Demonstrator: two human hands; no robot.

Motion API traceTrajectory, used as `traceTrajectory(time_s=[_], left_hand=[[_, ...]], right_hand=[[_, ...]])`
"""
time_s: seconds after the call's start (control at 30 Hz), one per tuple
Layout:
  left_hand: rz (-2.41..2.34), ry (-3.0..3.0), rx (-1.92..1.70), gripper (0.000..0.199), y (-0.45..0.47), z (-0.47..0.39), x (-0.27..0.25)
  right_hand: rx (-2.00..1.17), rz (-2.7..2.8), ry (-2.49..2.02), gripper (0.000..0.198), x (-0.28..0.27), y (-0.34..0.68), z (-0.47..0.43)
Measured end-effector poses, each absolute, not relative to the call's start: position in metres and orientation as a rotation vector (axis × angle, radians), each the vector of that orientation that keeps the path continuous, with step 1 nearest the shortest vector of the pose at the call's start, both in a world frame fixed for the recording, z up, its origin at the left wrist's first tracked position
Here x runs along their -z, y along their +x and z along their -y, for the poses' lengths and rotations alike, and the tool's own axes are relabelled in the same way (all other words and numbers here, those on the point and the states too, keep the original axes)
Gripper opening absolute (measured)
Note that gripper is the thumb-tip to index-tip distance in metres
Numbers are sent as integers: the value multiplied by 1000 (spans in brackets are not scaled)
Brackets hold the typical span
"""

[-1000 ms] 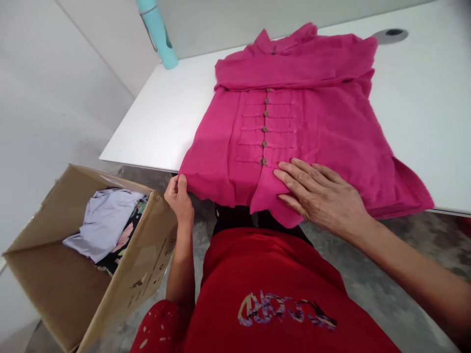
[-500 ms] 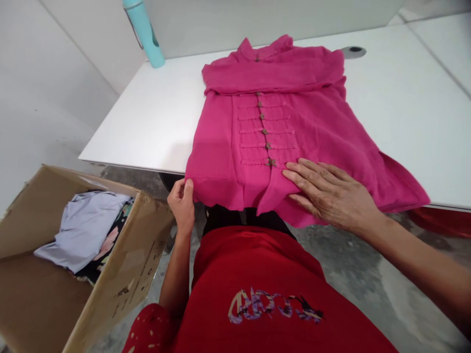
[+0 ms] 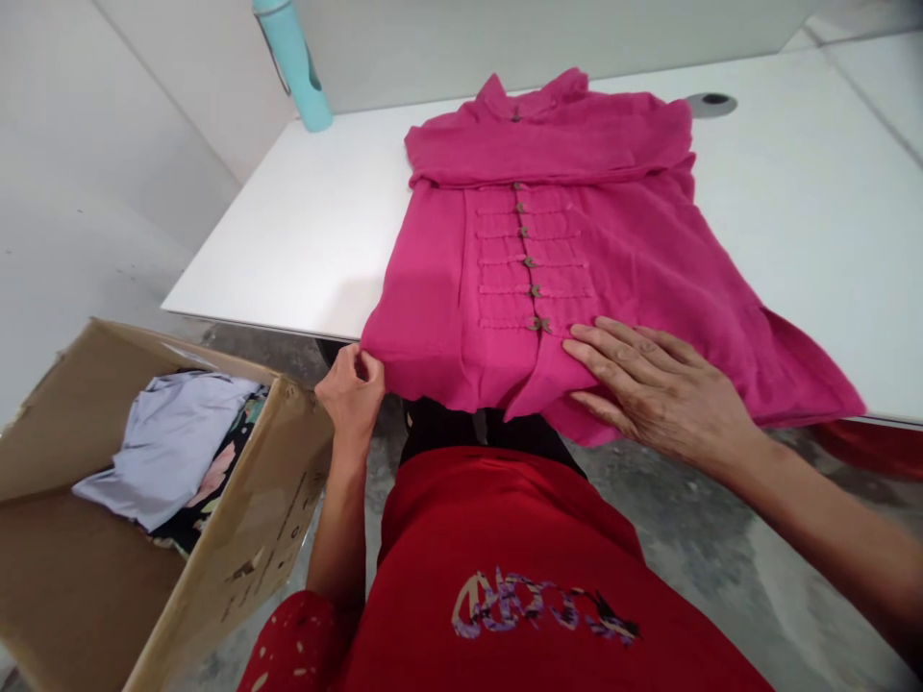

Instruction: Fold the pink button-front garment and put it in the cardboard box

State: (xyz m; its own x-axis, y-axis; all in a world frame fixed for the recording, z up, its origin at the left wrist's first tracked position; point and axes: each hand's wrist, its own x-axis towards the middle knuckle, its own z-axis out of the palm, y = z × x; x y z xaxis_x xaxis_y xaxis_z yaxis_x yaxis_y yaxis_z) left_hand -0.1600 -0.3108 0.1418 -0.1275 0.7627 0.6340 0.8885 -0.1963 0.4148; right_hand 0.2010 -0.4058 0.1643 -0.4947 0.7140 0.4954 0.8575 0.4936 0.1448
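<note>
A bright pink shirt (image 3: 425,279) with a stand-up collar and a row of dark knot fastenings lies front side up, its sleeves folded across the chest. Its hem hangs a little over the near edge of the white table (image 3: 281,240). My left hand (image 3: 351,384) pinches the lower left corner of the shirt at that edge. Flat on the lower right front, beside the lowest fastening, rests my right hand (image 3: 649,384) with its fingers stretched out.
On the floor at the left stands an open cardboard box (image 3: 237,538) holding a pale lilac garment (image 3: 173,442) and a dark floral cloth (image 3: 223,471). A turquoise bottle-shaped holder (image 3: 299,77) stands at the table's back left. A cable hole (image 3: 713,101) sits at the back right.
My left hand has drawn the shirt's lower left corner slightly outward to the left. My right hand stays flat on the front. The whole view has shifted a little.
</note>
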Motion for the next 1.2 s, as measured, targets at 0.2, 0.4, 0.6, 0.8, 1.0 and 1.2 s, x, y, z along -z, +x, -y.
traceTrajectory(time_s=[0.2,0.4,0.6,0.8,1.0,1.2], left_hand=[[1989,-2004,1338,13,-168,306,-147],[2113,-2205,1868,30,-169,304,-154],[2246,-2248,2040,32,-157,312,-150],[2320,-2311,1981,32,-152,322,-129],[1642,-2063,1450,29,-144,332,-148],[1060,-2414,1229,13,-75,335,-168]], right_hand=[[536,2373,-1314,76,-163,202,405],[455,2356,-1362,70,-160,201,406],[316,2318,-1443,59,-161,200,407],[398,2355,-1405,54,-165,198,408],[508,2189,-1437,41,-191,190,399],[424,2173,-1646,49,-202,174,368]])
